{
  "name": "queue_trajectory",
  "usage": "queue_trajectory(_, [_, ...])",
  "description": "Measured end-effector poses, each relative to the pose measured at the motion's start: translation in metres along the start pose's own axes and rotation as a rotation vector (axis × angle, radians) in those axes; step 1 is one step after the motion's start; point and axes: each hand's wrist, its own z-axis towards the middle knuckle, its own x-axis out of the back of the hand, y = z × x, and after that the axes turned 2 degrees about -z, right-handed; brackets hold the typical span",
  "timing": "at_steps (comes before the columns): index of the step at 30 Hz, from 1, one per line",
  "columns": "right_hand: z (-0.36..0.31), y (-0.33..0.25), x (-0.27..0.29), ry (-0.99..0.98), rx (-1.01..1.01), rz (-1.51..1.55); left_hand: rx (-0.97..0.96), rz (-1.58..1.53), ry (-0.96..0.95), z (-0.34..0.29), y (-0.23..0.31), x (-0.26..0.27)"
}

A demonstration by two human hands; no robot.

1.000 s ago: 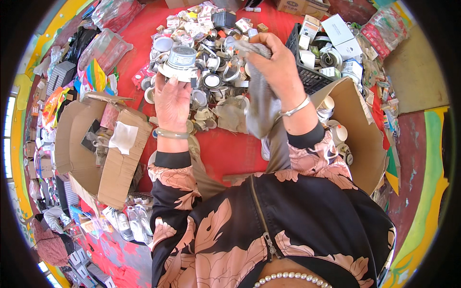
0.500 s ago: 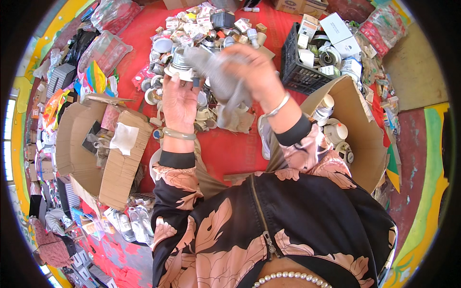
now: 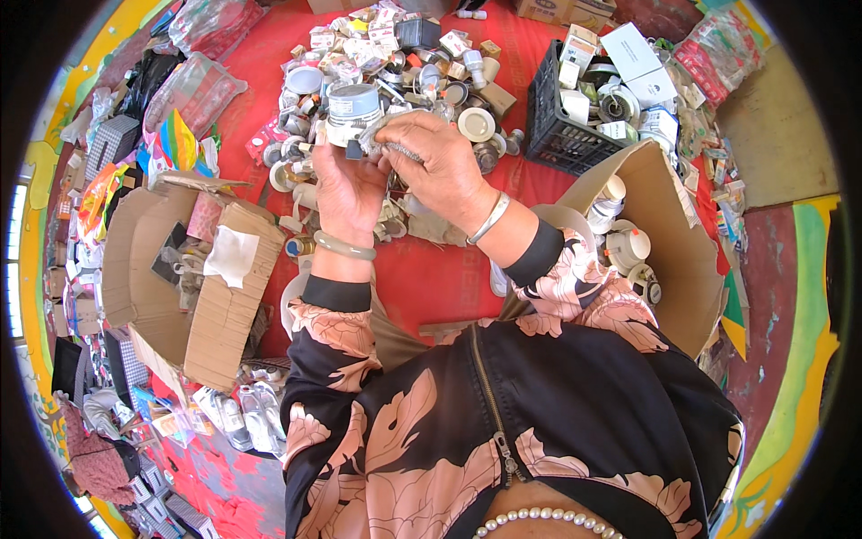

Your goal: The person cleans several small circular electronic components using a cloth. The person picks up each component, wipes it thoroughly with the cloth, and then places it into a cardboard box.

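My left hand [image 3: 348, 199], palm up, grips a downlight [image 3: 353, 103] by its lower side. Its body is round and grey on top with a white rim, and a small dark block [image 3: 354, 150] shows at the near edge. My right hand [image 3: 440, 162] is closed round a bunched grey cloth [image 3: 400, 151] beside the downlight's near right edge. The two hands nearly meet there; whether the cloth presses on the rim I cannot tell. Beyond them spreads a heap of used lamps and fittings [image 3: 476, 124].
A black crate [image 3: 561, 139] with lamps and small boxes stands at the far right. Nearer, an open cardboard box [image 3: 687, 278] holds white lamps. Another open cardboard box [image 3: 135, 242] lies at my left. Red sheeting [image 3: 422, 278] covers the floor.
My right hand has come down and toward me with the cloth, which hung loose and blurred before and is now bunched. The downlight has turned its grey top into view.
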Motion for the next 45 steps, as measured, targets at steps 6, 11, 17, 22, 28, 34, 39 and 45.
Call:
queue_trajectory(6, [0.000, 0.009, 0.003, -0.072, 0.149, -0.136, 0.049, -0.003, -0.022, 0.002, -0.001, 0.011])
queue_trajectory(11, [0.001, 0.008, 0.014, -0.143, 0.178, -0.329, 0.121, -0.068, 0.007, 0.002, 0.002, 0.010])
queue_trajectory(17, [0.005, 0.011, 0.022, -0.161, 0.130, -0.497, 0.218, -0.188, -0.054, 0.004, 0.005, 0.006])
queue_trajectory(22, [0.013, 0.036, 0.044, 0.174, -0.246, -0.429, 0.303, -0.343, -0.130, 0.002, 0.009, 0.005])
queue_trajectory(28, [0.007, 0.035, 0.035, 0.181, -0.603, 0.109, 0.254, -0.332, -0.130, 0.002, 0.010, 0.001])
queue_trajectory(34, [0.010, 0.026, 0.038, 0.243, -0.684, 0.254, 0.218, -0.369, -0.208, 0.007, 0.008, 0.013])
queue_trajectory(39, [0.014, 0.028, 0.040, 0.310, -0.691, 0.323, 0.207, -0.258, -0.170, 0.008, 0.004, 0.018])
queue_trajectory(45, [0.010, 0.033, 0.030, 0.122, -0.382, 0.004, 0.239, -0.185, -0.153, 0.003, -0.003, 0.014])
